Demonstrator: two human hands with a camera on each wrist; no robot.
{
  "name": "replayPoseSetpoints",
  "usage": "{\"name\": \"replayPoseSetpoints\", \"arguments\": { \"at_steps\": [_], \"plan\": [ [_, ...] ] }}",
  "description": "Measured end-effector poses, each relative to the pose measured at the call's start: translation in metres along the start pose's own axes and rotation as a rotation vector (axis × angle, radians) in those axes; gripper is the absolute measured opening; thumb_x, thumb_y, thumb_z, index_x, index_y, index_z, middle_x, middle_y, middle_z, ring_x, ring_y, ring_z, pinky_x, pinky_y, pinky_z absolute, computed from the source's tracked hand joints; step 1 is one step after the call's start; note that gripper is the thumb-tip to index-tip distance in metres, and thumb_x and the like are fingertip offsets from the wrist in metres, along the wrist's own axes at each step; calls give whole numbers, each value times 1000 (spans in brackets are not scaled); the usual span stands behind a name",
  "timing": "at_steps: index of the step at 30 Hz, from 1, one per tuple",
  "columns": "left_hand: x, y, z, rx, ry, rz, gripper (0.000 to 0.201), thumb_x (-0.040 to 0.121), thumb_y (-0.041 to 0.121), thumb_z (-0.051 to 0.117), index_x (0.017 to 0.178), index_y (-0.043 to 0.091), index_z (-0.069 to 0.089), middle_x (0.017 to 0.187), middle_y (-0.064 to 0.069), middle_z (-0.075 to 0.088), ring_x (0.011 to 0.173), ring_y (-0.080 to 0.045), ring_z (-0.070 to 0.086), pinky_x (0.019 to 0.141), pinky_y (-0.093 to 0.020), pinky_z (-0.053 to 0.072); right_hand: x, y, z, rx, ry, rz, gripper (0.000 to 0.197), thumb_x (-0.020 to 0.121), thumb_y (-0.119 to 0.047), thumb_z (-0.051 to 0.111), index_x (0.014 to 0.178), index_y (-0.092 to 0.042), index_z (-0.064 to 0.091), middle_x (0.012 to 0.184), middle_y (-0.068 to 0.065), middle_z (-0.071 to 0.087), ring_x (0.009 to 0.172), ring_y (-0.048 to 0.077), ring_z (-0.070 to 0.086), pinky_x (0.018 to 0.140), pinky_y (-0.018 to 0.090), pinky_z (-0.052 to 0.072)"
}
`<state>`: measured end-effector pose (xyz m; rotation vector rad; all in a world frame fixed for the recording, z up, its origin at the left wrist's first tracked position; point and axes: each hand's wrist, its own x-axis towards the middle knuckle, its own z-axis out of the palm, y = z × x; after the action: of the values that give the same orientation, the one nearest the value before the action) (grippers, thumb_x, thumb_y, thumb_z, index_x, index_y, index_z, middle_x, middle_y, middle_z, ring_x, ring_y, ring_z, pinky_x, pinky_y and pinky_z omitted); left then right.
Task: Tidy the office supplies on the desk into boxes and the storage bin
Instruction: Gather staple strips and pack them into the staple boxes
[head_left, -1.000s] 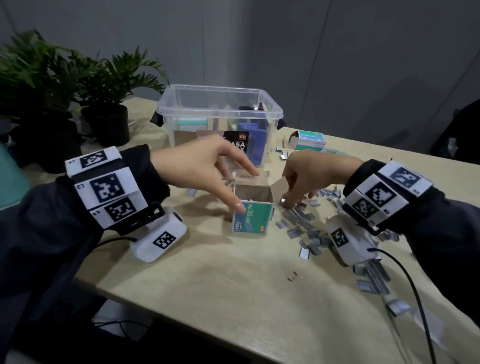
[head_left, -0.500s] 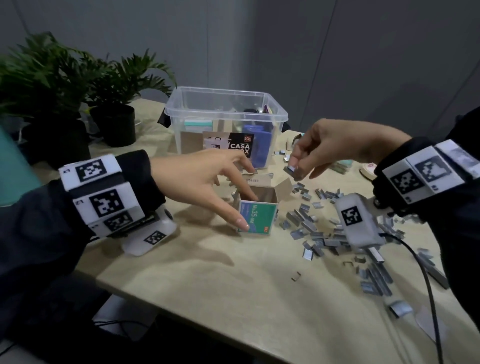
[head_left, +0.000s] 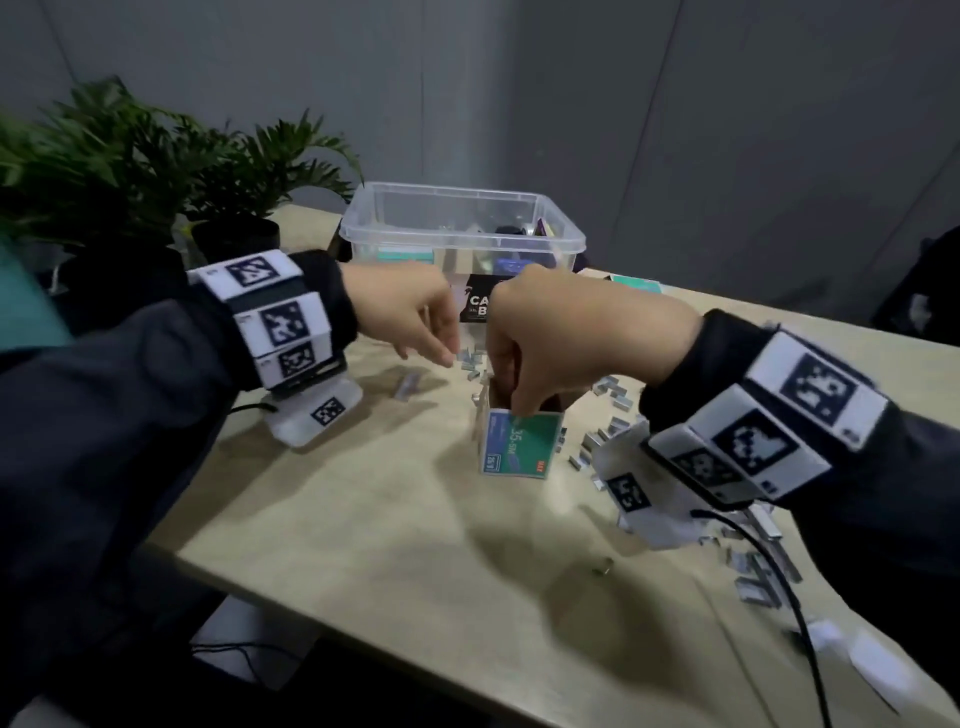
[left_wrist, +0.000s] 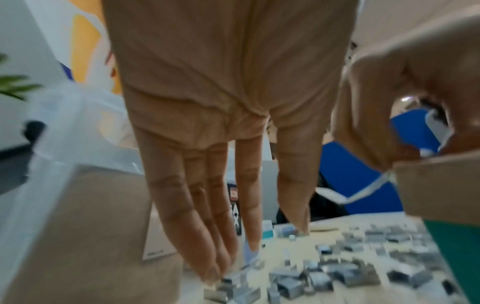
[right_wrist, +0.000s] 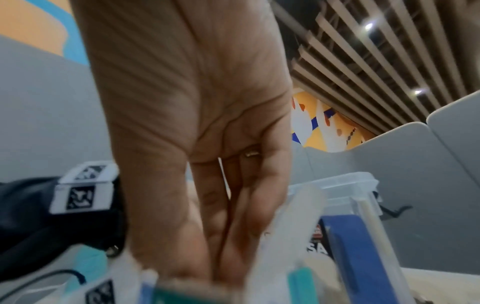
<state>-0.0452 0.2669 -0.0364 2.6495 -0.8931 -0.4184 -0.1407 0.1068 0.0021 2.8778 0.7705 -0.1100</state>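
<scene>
A small green staple box (head_left: 519, 452) stands open on the desk in front of the clear storage bin (head_left: 405, 228). My right hand (head_left: 519, 410) reaches down into its mouth, fingers and thumb pinched together (right_wrist: 221, 267). In the left wrist view a pale staple strip shows between the right hand's (left_wrist: 415, 92) fingertips above the box flap (left_wrist: 441, 185). My left hand (head_left: 447, 356) is behind and left of the box. Its straight fingers (left_wrist: 213, 273) touch loose staples (left_wrist: 337, 273), holding nothing. More staples (head_left: 608, 431) lie right of the box.
A black printed box (head_left: 475, 306) leans on the bin's front, and a teal box (head_left: 636, 283) lies at the back right. Potted plants (head_left: 234, 171) stand at the back left. Staple strips (head_left: 763, 571) and a cable (head_left: 789, 608) lie near the desk's right edge.
My right hand came down from the air, where it pinched a staple strip, into the open box. My left hand left the box's front and moved back to the staples behind it.
</scene>
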Motion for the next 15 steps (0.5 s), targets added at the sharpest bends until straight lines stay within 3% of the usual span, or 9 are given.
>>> {"name": "replayPoseSetpoints", "arguments": {
  "at_steps": [2, 3, 6, 8, 10, 12, 15],
  "plan": [
    [14, 1, 4, 50, 14, -6, 10, 84, 17, 74, 84, 20, 64, 81, 1, 64, 66, -10, 63, 62, -26, 55, -2, 3, -5, 66, -18, -25, 15, 74, -26, 82, 83, -21, 71, 70, -9, 64, 68, 13, 63, 59, 26, 52],
    [20, 2, 6, 89, 13, -18, 13, 84, 20, 74, 92, 17, 64, 83, 2, 63, 69, -13, 64, 64, -28, 55, -3, 8, -9, 152, -39, -29, 15, 75, -26, 83, 86, -19, 75, 72, -8, 70, 68, 11, 68, 62, 25, 55],
    [34, 3, 14, 201, -28, -74, 48, 81, 33, 75, 122, 12, 61, 102, 0, 62, 89, -21, 65, 81, -37, 57, -1, 41, -22, 436, -13, 30, 6, 80, -18, 80, 86, -17, 78, 70, -4, 75, 63, 4, 71, 58, 18, 56],
    [38, 6, 18, 224, -68, -88, 54, 79, 36, 76, 125, 13, 59, 114, -1, 62, 97, -22, 63, 87, -37, 55, 10, 68, -17, 455, 58, 121, 4, 82, -13, 77, 86, -15, 77, 72, -2, 75, 60, 3, 70, 56, 16, 55],
    [40, 11, 21, 246, -89, -63, 50, 77, 35, 77, 120, 14, 62, 115, -2, 65, 99, -21, 63, 89, -35, 53, 25, 85, 0, 370, 6, 210, 15, 79, -15, 81, 93, -15, 76, 83, 0, 76, 59, 4, 69, 53, 14, 52],
    [43, 17, 24, 236, -88, -11, 45, 77, 28, 78, 117, 12, 65, 109, -6, 68, 90, -21, 62, 83, -32, 52, 41, 93, 23, 331, -165, 255, 40, 75, -21, 84, 113, -17, 70, 105, -2, 71, 79, 13, 72, 59, 16, 53],
    [49, 24, 32, 260, -43, 40, 38, 80, 18, 75, 112, 2, 64, 105, -13, 66, 85, -21, 56, 75, -31, 47, 57, 93, 48, 217, -340, 213, 67, 81, -24, 79, 141, -24, 49, 128, -3, 55, 110, 23, 64, 83, 28, 56]
  ]
}}
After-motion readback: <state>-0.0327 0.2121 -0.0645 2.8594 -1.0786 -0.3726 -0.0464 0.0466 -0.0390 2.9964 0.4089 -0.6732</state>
